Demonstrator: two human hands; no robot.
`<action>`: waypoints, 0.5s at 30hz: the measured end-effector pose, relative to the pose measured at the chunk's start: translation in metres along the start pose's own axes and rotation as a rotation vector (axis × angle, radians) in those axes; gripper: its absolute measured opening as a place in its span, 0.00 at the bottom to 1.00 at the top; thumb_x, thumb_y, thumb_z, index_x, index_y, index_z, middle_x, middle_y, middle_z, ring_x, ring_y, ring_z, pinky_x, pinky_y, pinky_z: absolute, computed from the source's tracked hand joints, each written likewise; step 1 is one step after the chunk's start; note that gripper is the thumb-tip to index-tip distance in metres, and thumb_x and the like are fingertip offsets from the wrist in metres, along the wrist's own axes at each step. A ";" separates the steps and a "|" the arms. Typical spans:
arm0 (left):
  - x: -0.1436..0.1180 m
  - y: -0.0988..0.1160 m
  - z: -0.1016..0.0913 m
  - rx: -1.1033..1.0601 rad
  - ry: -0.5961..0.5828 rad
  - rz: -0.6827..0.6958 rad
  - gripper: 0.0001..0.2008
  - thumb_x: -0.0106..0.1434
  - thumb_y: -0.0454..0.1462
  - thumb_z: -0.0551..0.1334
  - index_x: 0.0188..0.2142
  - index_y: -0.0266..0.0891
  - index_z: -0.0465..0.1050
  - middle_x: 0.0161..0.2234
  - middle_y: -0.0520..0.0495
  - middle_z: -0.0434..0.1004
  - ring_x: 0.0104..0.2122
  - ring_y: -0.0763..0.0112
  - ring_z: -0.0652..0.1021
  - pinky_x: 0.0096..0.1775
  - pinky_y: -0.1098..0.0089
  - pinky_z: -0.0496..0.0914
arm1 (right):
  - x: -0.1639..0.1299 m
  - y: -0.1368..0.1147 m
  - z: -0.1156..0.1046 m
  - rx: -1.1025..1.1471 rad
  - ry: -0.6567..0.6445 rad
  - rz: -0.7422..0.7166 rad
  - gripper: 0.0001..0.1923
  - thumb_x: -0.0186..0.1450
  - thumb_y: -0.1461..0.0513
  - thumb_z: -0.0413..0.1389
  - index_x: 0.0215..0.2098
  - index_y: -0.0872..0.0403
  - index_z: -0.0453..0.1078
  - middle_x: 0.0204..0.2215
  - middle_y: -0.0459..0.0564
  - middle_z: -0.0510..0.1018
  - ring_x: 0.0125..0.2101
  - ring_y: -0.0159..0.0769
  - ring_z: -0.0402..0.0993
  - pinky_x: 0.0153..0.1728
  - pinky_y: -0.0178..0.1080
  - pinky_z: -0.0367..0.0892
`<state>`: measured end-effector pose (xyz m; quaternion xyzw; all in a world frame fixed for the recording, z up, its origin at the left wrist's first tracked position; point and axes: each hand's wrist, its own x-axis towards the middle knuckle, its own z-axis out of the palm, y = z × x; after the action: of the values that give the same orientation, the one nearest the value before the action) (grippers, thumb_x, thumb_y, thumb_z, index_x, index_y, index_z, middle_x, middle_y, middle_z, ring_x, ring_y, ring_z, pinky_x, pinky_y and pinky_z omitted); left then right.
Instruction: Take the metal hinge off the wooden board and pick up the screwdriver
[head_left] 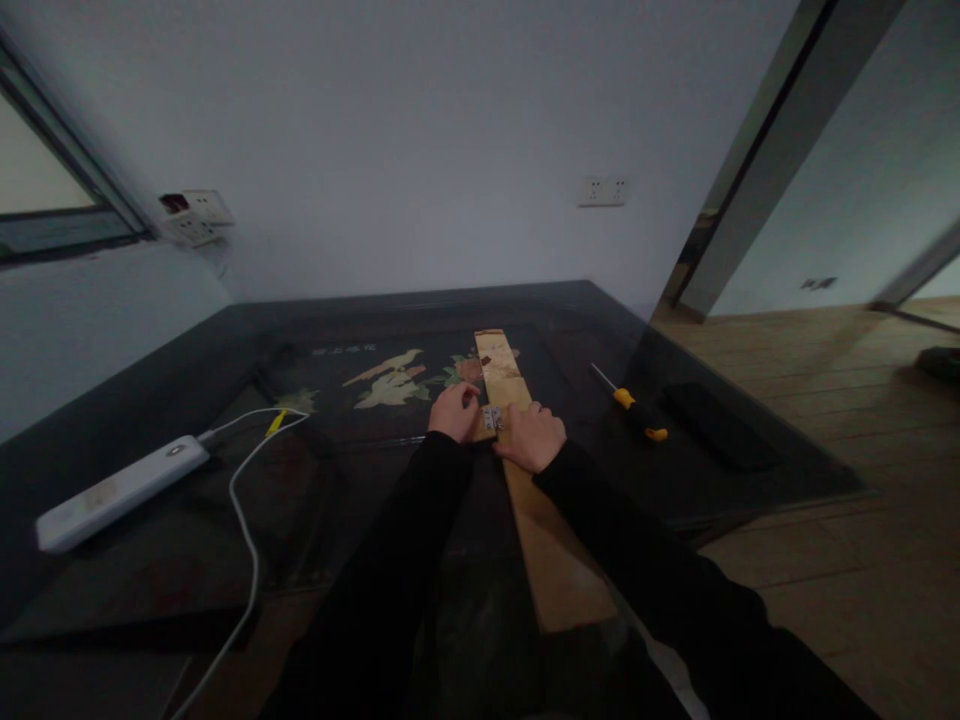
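A long, narrow wooden board lies lengthwise on the dark table, its near end reaching past the front edge. At its left side, about midway, a small metal hinge joins up with a short wooden piece. My left hand has curled fingers closed at the short piece, left of the hinge; its fingertips are partly hidden. Across the long board lies my right hand, gripping it just right of the hinge, thumb side close to the metal. A screwdriver with a yellow and black handle rests to the right.
A white power strip with a white cable occupies the table's left side. Beyond the screwdriver is a dark flat object. Bird-and-flower artwork decorates the tabletop. A wall with sockets stands behind.
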<state>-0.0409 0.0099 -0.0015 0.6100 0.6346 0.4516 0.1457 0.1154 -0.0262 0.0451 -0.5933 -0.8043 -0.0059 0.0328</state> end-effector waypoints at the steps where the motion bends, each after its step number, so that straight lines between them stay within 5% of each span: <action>1: 0.000 -0.001 0.000 0.042 -0.025 -0.004 0.08 0.53 0.28 0.59 0.29 0.41 0.73 0.31 0.47 0.74 0.35 0.63 0.74 0.42 0.65 0.66 | 0.000 0.000 0.001 0.001 0.005 -0.003 0.31 0.54 0.44 0.57 0.48 0.57 0.67 0.43 0.65 0.72 0.44 0.52 0.72 0.38 0.44 0.66; 10: -0.003 -0.003 0.006 0.141 -0.124 -0.026 0.04 0.56 0.35 0.61 0.26 0.43 0.74 0.28 0.48 0.75 0.31 0.65 0.74 0.38 0.68 0.66 | 0.000 0.007 -0.006 0.006 -0.026 -0.027 0.35 0.58 0.38 0.49 0.49 0.56 0.66 0.42 0.66 0.74 0.43 0.52 0.74 0.38 0.44 0.67; 15: -0.002 -0.003 0.005 0.155 -0.163 -0.017 0.05 0.58 0.37 0.60 0.28 0.42 0.74 0.29 0.48 0.77 0.31 0.66 0.75 0.37 0.69 0.66 | 0.035 0.032 -0.019 0.151 0.041 -0.109 0.28 0.62 0.44 0.50 0.51 0.53 0.66 0.39 0.59 0.78 0.38 0.46 0.76 0.36 0.42 0.66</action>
<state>-0.0386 0.0104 -0.0076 0.6487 0.6588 0.3490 0.1530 0.1367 0.0161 0.0648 -0.5442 -0.8327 0.0409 0.0939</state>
